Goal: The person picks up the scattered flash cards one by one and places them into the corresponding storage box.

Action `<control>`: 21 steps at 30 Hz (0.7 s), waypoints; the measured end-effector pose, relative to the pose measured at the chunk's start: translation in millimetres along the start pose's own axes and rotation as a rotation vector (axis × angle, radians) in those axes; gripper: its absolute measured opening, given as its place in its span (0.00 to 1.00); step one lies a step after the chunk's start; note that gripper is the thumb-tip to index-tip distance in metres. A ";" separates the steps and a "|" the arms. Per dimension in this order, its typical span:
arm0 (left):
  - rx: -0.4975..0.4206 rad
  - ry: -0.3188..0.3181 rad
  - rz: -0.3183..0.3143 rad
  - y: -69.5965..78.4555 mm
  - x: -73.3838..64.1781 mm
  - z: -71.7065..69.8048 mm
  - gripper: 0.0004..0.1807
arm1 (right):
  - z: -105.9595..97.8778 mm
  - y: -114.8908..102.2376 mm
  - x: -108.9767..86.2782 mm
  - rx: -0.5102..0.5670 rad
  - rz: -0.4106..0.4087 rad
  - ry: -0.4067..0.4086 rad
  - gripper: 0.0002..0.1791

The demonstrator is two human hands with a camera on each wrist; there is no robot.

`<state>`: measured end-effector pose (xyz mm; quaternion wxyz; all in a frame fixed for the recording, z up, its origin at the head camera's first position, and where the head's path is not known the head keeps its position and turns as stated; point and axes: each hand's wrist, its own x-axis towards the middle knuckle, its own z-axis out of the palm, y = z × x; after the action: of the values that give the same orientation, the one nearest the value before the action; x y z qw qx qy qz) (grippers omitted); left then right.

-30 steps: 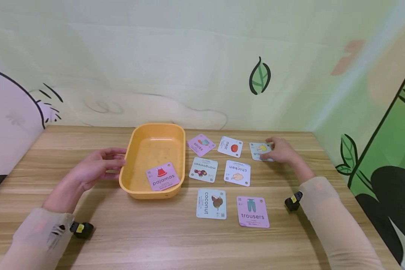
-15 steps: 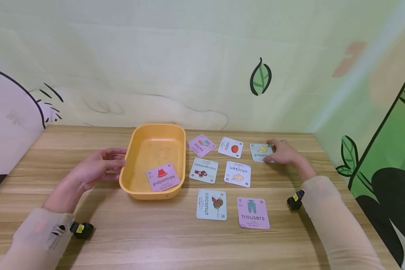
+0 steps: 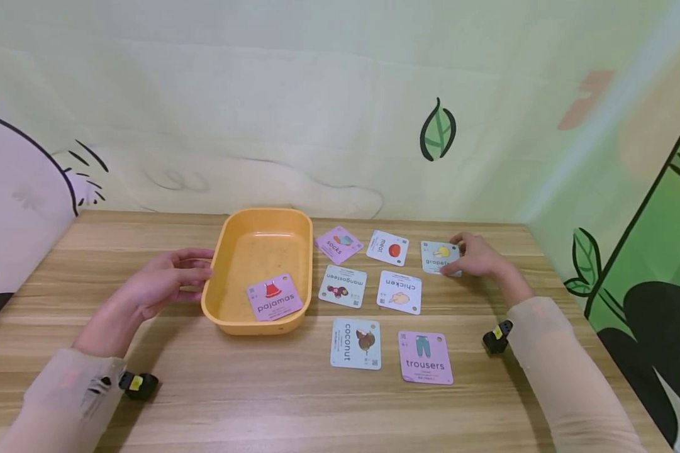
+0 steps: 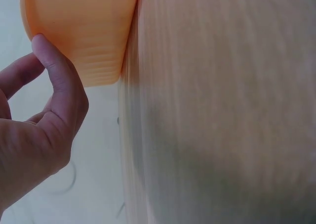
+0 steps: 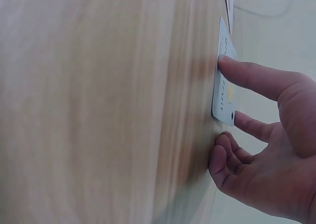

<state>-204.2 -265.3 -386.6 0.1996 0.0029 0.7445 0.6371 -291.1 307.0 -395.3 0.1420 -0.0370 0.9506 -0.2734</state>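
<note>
Toward the right of the frame, where the wood-grain tabletop [image 3: 249, 396] nears the pale green painted backdrop [image 3: 294, 126], I can see the person's right hand [image 3: 480, 255] pinching the right end of a square pale blue card marked grapefruit [image 3: 440, 251] between thumb and index finger, the other fingers curled in beside it; the card lies on the tabletop and the thumb covers part of its word. Left of centre, the left hand [image 3: 167, 280] is relaxed, its fingers loosely bent and slightly parted, touching the left side of a rounded rectangular orange-yellow plastic tray [image 3: 249, 328] without wrapping round it. A square pink-purple card marked pajamas [image 3: 274, 297] lies slanted in the tray's lower right part. Just right of the tray in the middle of the frame is a square pink-purple card marked socks [image 3: 338, 244], then a square whitish card marked meat [image 3: 387, 247]; below them sit a square pale blue card marked mangosteen [image 3: 342, 286] and a square whitish card marked chicken [image 3: 399, 292]. Lower again are a square pale blue card marked coconut [image 3: 355, 343] and a square pink-purple card marked trousers [image 3: 425, 357]
</note>
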 end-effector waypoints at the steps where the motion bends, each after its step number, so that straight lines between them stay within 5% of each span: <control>1: 0.000 -0.002 0.001 0.0 0.0 -0.1 0.35 | -0.1 0.6 -0.1 0.018 0.005 0.003 0.45; 21: 0.009 0.009 -0.005 -0.1 -0.7 0.5 0.35 | -2.5 13.2 -4.2 0.162 0.032 0.113 0.25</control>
<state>-203.3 -265.0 -386.5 0.1980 -0.0008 0.7484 0.6330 -287.7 320.1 -399.2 0.0948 0.0053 0.9325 -0.3486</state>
